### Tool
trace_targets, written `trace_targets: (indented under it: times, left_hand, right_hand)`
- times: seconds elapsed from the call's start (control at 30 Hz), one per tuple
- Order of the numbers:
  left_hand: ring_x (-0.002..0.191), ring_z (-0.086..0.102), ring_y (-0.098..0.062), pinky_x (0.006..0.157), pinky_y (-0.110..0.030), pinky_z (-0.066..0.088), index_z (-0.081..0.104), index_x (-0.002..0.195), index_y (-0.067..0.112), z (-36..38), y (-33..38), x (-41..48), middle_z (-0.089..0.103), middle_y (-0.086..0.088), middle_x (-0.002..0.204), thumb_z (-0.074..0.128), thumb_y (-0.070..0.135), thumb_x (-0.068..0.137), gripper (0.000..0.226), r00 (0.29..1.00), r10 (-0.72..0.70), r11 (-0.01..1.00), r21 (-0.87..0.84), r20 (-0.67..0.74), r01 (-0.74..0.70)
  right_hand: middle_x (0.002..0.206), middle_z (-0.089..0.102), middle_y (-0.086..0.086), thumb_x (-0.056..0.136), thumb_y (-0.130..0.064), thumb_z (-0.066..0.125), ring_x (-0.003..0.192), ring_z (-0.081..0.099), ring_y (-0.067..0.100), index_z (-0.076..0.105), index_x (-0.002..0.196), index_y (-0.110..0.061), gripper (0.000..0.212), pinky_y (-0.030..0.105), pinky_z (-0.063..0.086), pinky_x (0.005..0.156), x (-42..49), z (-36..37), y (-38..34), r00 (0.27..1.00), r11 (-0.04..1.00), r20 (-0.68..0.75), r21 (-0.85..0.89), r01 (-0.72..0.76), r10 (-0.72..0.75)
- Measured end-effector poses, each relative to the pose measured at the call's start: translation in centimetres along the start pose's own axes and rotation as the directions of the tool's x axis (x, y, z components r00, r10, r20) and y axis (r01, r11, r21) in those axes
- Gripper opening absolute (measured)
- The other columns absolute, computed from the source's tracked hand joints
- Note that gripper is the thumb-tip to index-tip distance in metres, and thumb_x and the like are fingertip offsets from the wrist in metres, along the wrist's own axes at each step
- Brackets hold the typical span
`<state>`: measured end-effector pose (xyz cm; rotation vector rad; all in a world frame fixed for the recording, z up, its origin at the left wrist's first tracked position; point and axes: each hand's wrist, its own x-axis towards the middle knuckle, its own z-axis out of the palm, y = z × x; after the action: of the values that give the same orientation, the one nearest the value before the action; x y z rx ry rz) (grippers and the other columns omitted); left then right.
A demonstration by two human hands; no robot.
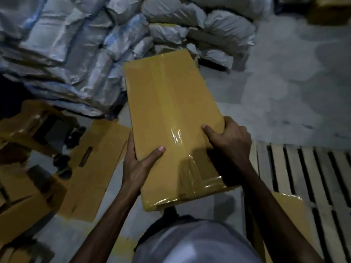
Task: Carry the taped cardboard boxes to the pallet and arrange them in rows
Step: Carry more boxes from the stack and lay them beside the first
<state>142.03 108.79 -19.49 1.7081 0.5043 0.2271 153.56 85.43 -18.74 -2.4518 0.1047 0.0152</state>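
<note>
Brown cardboard fills the middle of the view. A long taped cardboard box (171, 114) is held off the floor in front of the person's body, its far end pointing toward a heap of pale woven sacks (76, 44). Clear tape runs the length of its top face and wraps the near end.

The left hand (136, 164) grips the box's left edge close to the near end. Its thumb (153, 154) lies across the top face, and the other fingers curl under the edge, out of sight. The right hand (229, 139) grips the right edge a little farther along, with its thumb pressed on the top face and its fingers wrapped over the side. How they lie underneath cannot be told.

A slatted wooden pallet (307, 177) lies on the grey concrete floor (284, 82) at the right, beside the right forearm. The box is to the left of it, not over it. Another brown cardboard piece (284, 205) rests at the pallet's near left part. On the left a flattened cardboard sheet (98, 168) lies on the floor, and blurred open cartons (19, 211) stand beyond it.
</note>
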Motion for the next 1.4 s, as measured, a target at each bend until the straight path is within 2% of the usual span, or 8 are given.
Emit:
trace_targets:
  times: [0.33, 0.5, 0.6, 0.73, 0.87, 1.0, 1.17, 1.4]
  left_hand:
    - [0.127, 0.057, -0.013, 0.103, -0.052, 0.054, 0.033, 0.153, 0.055, 12.5, 5.6, 25.6, 0.056, 0.017, 0.142, 0.083, 0.065, 0.067, 0.099, 0.895, 0.06, 0.984, 0.124, 0.443, -0.127]
    - [0.106, 0.067, 0.003, 0.091, -0.038, 0.06, 0.044, 0.143, 0.054, 24.3, 8.3, 34.6, 0.066, 0.034, 0.118, 0.09, 0.052, 0.072, 0.085, 0.778, 0.041, 0.987, 0.093, 0.627, -0.127]
    - [0.111, 0.069, -0.012, 0.09, -0.048, 0.061, 0.047, 0.146, 0.046, 32.2, 10.4, 39.6, 0.068, 0.018, 0.126, 0.088, 0.056, 0.067, 0.09, 0.709, 0.04, 0.982, 0.104, 0.704, -0.158]
    - [0.114, 0.068, -0.022, 0.091, -0.057, 0.059, 0.044, 0.148, 0.039, 42.4, 13.9, 45.6, 0.067, 0.009, 0.129, 0.087, 0.061, 0.065, 0.095, 0.621, 0.043, 0.944, 0.171, 0.783, -0.282]
    - [0.108, 0.06, 0.0, 0.083, -0.029, 0.054, 0.034, 0.154, 0.032, 52.0, 16.7, 49.8, 0.059, 0.021, 0.125, 0.083, 0.066, 0.069, 0.104, 0.48, 0.068, 0.851, 0.2, 0.875, -0.485]
    - [0.107, 0.057, 0.003, 0.079, -0.02, 0.046, 0.031, 0.152, 0.029, 60.6, 18.9, 52.0, 0.053, 0.015, 0.13, 0.082, 0.059, 0.08, 0.094, 0.272, -0.009, 0.777, 0.178, 0.962, -0.603]
    - [0.114, 0.062, -0.027, 0.093, -0.047, 0.056, 0.027, 0.148, 0.025, 73.4, 19.6, 53.2, 0.054, 0.001, 0.135, 0.079, 0.072, 0.07, 0.105, 0.034, -0.258, 0.655, 0.201, 0.965, -0.729]
    - [0.114, 0.058, -0.03, 0.1, -0.053, 0.054, 0.027, 0.136, 0.019, 85.7, 18.5, 50.9, 0.052, -0.005, 0.133, 0.076, 0.066, 0.081, 0.087, -0.236, -0.438, 0.575, 0.068, 0.867, -0.815]
  right_hand:
    - [0.105, 0.069, 0.002, 0.085, -0.079, 0.052, 0.097, 0.06, 0.026, 0.063, 0.119, -0.024, 0.066, 0.039, 0.045, 0.077, 15.7, -1.6, 0.8, 0.857, 0.92, -0.333, 0.132, -0.37, 0.393]
    - [0.107, 0.07, 0.007, 0.086, -0.075, 0.056, 0.101, 0.061, 0.032, 0.065, 0.117, -0.02, 0.063, 0.036, 0.037, 0.073, 24.8, -3.2, 5.7, 0.748, 0.845, -0.399, 0.169, -0.508, 0.53]
    - [0.106, 0.071, 0.007, 0.083, -0.079, 0.054, 0.101, 0.064, 0.034, 0.065, 0.115, -0.022, 0.066, 0.039, 0.048, 0.077, 30.9, -5.3, 9.3, 0.683, 0.802, -0.431, 0.217, -0.557, 0.59]
    - [0.111, 0.07, 0.011, 0.087, -0.074, 0.058, 0.106, 0.061, 0.037, 0.064, 0.117, -0.019, 0.063, 0.037, 0.037, 0.073, 37.8, -9.7, 12.7, 0.597, 0.728, -0.435, 0.253, -0.637, 0.674]
    - [0.11, 0.071, 0.012, 0.085, -0.072, 0.061, 0.106, 0.064, 0.037, 0.066, 0.116, -0.018, 0.063, 0.035, 0.038, 0.073, 43.0, -12.4, 15.7, 0.478, 0.64, -0.453, 0.329, -0.695, 0.752]
    - [0.111, 0.072, 0.011, 0.086, -0.072, 0.061, 0.105, 0.065, 0.036, 0.066, 0.122, -0.018, 0.065, 0.036, 0.047, 0.076, 45.4, -13.8, 18.1, 0.288, 0.491, -0.455, 0.428, -0.759, 0.843]
    - [0.109, 0.067, 0.005, 0.091, -0.066, 0.063, 0.096, 0.061, 0.023, 0.062, 0.126, -0.017, 0.06, 0.033, 0.049, 0.079, 46.9, -13.4, 19.3, -0.022, 0.233, -0.396, 0.583, -0.778, 0.918]
    - [0.116, 0.071, 0.011, 0.09, -0.065, 0.065, 0.106, 0.065, 0.034, 0.064, 0.127, -0.013, 0.063, 0.034, 0.046, 0.079, 51.4, -11.7, 19.3, -0.447, -0.123, -0.202, 0.792, -0.598, 0.871]
